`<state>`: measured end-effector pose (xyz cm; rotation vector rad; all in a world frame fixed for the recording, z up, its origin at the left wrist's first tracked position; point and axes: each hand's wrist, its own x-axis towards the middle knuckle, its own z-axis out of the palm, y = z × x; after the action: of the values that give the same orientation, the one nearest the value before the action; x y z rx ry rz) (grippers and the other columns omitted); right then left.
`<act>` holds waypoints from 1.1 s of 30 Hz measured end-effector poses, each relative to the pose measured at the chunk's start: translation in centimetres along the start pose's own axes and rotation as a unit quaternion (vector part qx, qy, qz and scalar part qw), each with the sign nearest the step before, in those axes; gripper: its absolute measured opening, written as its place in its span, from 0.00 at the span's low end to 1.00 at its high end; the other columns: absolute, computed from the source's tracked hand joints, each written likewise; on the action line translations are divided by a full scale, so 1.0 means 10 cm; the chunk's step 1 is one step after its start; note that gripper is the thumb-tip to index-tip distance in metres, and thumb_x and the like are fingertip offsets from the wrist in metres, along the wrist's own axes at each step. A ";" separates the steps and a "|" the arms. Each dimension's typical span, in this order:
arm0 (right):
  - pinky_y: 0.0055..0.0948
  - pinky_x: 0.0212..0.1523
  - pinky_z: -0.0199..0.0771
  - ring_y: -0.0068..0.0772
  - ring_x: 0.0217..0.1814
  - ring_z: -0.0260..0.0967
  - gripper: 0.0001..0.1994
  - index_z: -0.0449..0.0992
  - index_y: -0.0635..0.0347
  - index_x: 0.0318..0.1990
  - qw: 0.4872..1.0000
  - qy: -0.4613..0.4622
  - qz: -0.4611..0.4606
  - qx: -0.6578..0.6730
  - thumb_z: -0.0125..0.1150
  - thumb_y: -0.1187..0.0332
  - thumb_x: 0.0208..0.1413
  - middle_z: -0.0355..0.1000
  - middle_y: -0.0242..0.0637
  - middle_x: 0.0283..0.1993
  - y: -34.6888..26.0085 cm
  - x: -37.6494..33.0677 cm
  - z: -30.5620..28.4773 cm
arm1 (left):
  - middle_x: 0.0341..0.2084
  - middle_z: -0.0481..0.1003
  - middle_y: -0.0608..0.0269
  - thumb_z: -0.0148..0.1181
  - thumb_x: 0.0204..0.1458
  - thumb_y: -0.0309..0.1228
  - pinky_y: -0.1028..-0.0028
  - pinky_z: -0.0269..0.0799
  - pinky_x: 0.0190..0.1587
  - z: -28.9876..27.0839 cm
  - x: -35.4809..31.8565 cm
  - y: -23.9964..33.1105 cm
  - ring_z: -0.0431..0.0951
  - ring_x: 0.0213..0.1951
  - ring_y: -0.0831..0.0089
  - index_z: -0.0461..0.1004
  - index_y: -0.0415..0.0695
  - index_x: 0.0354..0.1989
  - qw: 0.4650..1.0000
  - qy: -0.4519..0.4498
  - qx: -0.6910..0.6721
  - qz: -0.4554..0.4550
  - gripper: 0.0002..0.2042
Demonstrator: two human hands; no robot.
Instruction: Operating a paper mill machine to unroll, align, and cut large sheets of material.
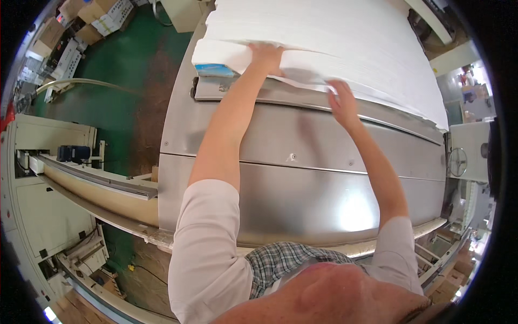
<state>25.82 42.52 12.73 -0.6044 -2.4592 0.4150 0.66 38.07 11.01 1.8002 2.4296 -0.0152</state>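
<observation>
A broad stack of white sheets [345, 32] lies in front of me, with wavy layers; I cannot tell whether it is paper or cloth. My left hand [265, 58] grips the near layers. Its fingers reach into a gap and are partly hidden, and the thumb is on the near side. Farther right, my right hand [343, 102] has its bent fingers and thumb at the loose front edge of a white sheet, closed on it as far as I can see. Between my hands that edge bows up from the metal below. A blue patch [215, 69] shows under the stack's left corner.
A raised metal strip [307, 101] runs along the stack's front, above a shiny metal machine top [291, 189]. A pale machine with a roller [102, 197] stands left. Cartons [100, 13] lie beyond the green floor [121, 102]. A handwheel [457, 162] sits at right.
</observation>
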 end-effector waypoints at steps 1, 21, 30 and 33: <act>0.38 0.48 0.62 0.47 0.47 0.62 0.11 0.69 0.61 0.41 0.997 0.012 -0.067 0.037 0.51 0.73 0.48 0.67 0.45 0.43 -0.15 0.32 0.18 | 0.51 0.63 0.56 0.66 0.28 0.51 0.43 0.49 0.53 0.01 -0.06 -0.04 0.60 0.55 0.59 0.58 0.50 0.55 1.000 0.000 0.008 -0.002 0.41; 0.51 0.55 0.49 0.42 0.61 0.51 0.36 0.60 0.46 0.57 0.902 -0.306 0.181 -0.246 0.43 0.34 0.44 0.59 0.35 0.57 3.07 0.04 -1.75 | 0.61 0.48 0.61 0.68 0.27 0.34 0.34 0.47 0.51 -0.26 0.08 0.67 0.45 0.62 0.57 0.40 0.48 0.62 0.932 -0.190 0.127 -0.281 0.51; 0.54 0.54 0.52 0.44 0.60 0.53 0.54 0.54 0.48 0.60 0.832 -0.437 0.181 -0.291 0.74 0.55 0.15 0.58 0.36 0.58 5.30 -0.50 -3.37 | 0.58 0.52 0.65 0.57 0.38 0.24 0.37 0.51 0.50 -0.16 0.24 0.88 0.51 0.59 0.56 0.46 0.51 0.59 0.899 -0.164 0.168 -0.371 0.37; 0.46 0.54 0.57 0.44 0.57 0.56 0.55 0.55 0.51 0.58 0.820 -0.438 0.189 -0.315 0.77 0.63 0.09 0.60 0.40 0.55 6.28 -0.60 -3.77 | 0.57 0.54 0.56 0.57 0.35 0.23 0.45 0.53 0.53 -0.07 0.01 0.27 0.54 0.58 0.55 0.48 0.49 0.58 0.912 -0.145 0.157 -0.351 0.37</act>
<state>73.07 98.84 13.91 -1.4565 -3.3890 -0.0379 3.19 39.02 11.83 0.8065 2.7911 -0.7119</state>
